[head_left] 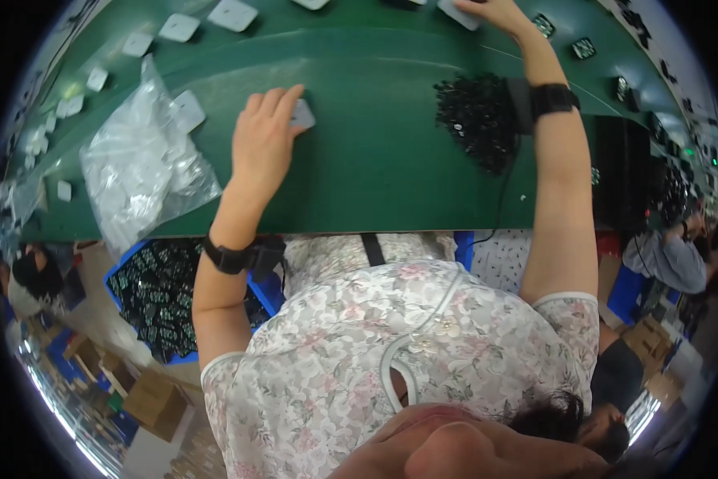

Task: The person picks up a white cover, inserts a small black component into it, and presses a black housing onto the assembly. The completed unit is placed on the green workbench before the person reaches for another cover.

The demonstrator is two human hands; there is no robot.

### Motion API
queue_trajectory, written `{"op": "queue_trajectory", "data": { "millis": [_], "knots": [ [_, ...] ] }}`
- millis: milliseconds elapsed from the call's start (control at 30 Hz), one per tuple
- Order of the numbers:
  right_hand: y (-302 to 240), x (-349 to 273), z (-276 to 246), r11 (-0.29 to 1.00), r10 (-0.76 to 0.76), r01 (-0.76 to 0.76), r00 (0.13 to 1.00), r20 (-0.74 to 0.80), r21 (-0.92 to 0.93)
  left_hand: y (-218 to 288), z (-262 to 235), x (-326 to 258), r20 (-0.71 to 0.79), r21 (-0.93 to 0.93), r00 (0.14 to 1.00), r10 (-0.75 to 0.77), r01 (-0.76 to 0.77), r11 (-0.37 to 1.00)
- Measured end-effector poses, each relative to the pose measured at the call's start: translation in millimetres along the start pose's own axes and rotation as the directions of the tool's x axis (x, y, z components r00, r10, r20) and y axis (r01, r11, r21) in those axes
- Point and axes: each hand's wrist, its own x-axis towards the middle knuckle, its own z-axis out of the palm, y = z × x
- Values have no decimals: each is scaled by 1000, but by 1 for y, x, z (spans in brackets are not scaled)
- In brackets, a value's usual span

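Observation:
My left hand rests on the green table, its fingers closed round the edge of a small white square plastic cover. The palm hides part of that cover. My right arm reaches to the far side, where my right hand pinches another white square cover near the picture's upper rim. Both wrists wear black bands. A clear plastic bag with whitish pieces in it lies left of my left hand, partly over another white cover.
A heap of small black parts lies beside my right forearm. More white covers line the table's far left. Blue bins stand below the front edge, one full of black-and-green pieces. Other people sit at both sides.

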Motion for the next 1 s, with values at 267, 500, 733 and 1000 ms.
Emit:
{"op": "queue_trajectory", "data": {
  "millis": [267,500,733,1000],
  "knots": [
    [26,26,15,951,231,-252,964,-135,-176,-6,-15,-4,249,-24,950,-187,199,980],
    [-78,-76,74,736,134,-306,941,-312,-604,-13,-20,-10,126,-206,950,-285,306,929],
    [-50,-104,110,681,46,-228,962,-270,-696,26,-2,-23,200,-739,851,-485,456,495],
    [-60,-101,128,574,-181,-145,937,-298,-806,57,29,-28,95,-802,949,-300,251,542]
  ]
}}
